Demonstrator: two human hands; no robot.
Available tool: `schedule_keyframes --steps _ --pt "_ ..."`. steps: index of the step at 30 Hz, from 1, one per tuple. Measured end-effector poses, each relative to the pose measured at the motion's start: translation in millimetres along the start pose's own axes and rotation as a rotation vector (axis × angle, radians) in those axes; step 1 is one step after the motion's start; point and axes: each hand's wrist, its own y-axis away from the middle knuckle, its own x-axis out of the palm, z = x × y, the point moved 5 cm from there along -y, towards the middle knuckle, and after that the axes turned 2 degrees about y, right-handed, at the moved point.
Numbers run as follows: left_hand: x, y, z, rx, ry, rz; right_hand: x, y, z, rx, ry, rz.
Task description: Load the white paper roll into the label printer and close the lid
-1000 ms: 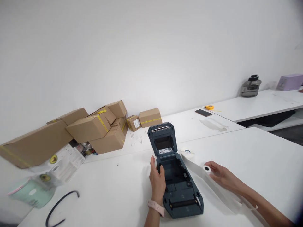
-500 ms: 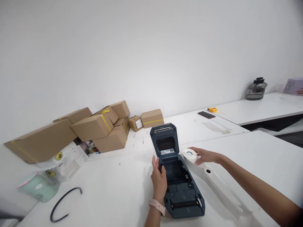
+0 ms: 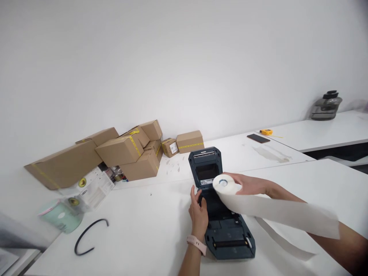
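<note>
A dark label printer (image 3: 227,234) lies on the white table with its lid (image 3: 205,163) raised at the far end. Along its left side, near the hinge, my left hand (image 3: 198,214) grips the edge, thumb inward. My right hand (image 3: 250,184) is closed around a white label roll (image 3: 222,184) held over the printer's bay, partly covering it. From the roll a long paper strip (image 3: 281,212) trails off to the right, across my right forearm. Another length of paper (image 3: 287,241) hangs or lies below it.
Several cardboard boxes (image 3: 138,165) are piled at the back left. A black curved cable (image 3: 79,239) and a mint-green container (image 3: 64,218) are on the left. Farther back on the right are a phone (image 3: 258,138), a yellow tape measure (image 3: 266,132) and a dark jug (image 3: 326,107).
My right hand has lifted the label roll off the table and moved it left over the printer, the strip rising with it. My left hand has stayed on the printer's side.
</note>
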Motion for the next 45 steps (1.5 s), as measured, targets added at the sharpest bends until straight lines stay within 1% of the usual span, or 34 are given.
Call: schedule_keyframes --steps 1,3,6,9,12,17,23,26,29,32,36,41,45 --pt "-0.2 1 -1 0.017 0.014 0.003 8 -10 6 0.000 0.029 0.079" --pt "-0.9 1 -2 0.033 0.040 0.002 22 -28 11 0.028 0.105 0.171" --pt "-1.8 0 0 -0.020 0.071 -0.019 38 -44 4 0.053 0.225 0.219" --pt "-1.5 0 3 -0.084 0.108 -0.029 42 -47 -5 0.075 0.279 0.222" --pt "-0.3 -1 6 -0.106 0.127 -0.020 39 -46 -7 0.097 0.336 0.217" --pt "0.3 -3 7 -0.091 0.124 -0.014 37 -49 -5 0.132 0.416 0.259" --pt "0.1 -6 5 -0.059 0.096 -0.040 34 -49 -7 0.157 0.338 0.292" --pt "-0.5 -7 3 -0.044 0.086 -0.047 35 -50 -7 0.153 0.357 0.312" --pt "-2.2 -6 2 -0.031 0.069 -0.055 43 -54 -11 0.176 0.482 0.318" --pt "-3.1 -6 1 -0.019 0.052 -0.056 58 -58 -18 0.209 0.643 0.305" --pt "-2.5 -6 0 0.010 0.034 -0.054 75 -63 -31 0.174 0.781 0.239" --pt "-2.5 -5 0 0.033 0.026 -0.055 79 -67 -48 0.153 0.808 0.221" --pt "-1.4 -8 0 0.019 0.019 -0.053 78 -71 -51 0.148 0.803 0.228"
